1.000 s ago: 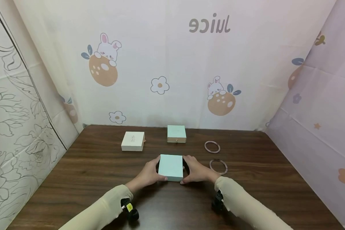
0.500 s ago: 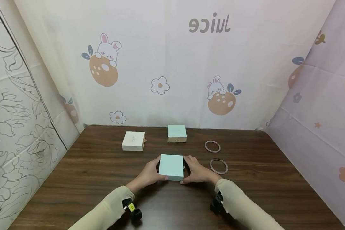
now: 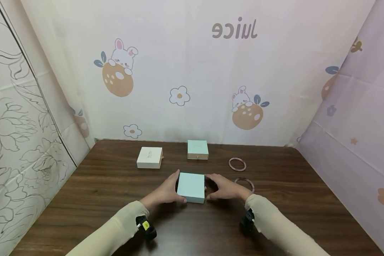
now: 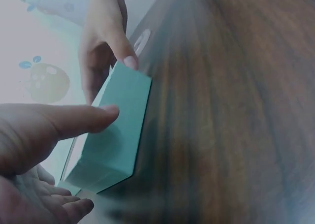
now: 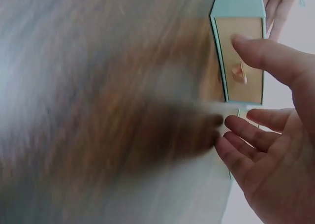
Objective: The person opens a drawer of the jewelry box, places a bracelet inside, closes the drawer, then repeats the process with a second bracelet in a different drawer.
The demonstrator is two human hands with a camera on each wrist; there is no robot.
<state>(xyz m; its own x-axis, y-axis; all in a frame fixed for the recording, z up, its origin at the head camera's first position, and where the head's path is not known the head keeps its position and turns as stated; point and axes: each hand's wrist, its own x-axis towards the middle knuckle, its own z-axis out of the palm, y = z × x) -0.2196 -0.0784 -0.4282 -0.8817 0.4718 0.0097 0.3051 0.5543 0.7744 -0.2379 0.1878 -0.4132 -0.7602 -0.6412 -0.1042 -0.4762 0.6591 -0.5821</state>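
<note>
On the table lies a mint-green drawer box (image 3: 191, 187), its beige drawer front (image 5: 246, 56) with a small ribbon pull (image 5: 239, 73) facing right. My left hand (image 3: 164, 191) stands at the box's left side, fingers relaxed and spread, the thumb overlapping the front face in the left wrist view. To the right, my right hand (image 3: 224, 187) is held slightly apart from the box, fingers loosely bent with nothing between them. Its thumb is in front of the drawer front in the right wrist view.
Behind stand a cream drawer box (image 3: 149, 158) on the left and a second mint drawer box (image 3: 197, 149) in the middle. Two pinkish rings lie on the right, a far ring (image 3: 237, 170) and a near ring (image 3: 252, 185) partly behind my right hand. A printed curtain (image 3: 204, 117) borders the wooden table (image 3: 99, 192).
My right hand has drawn slightly away from the box to the right. My left fingers have loosened at the left side. The box stays in place.
</note>
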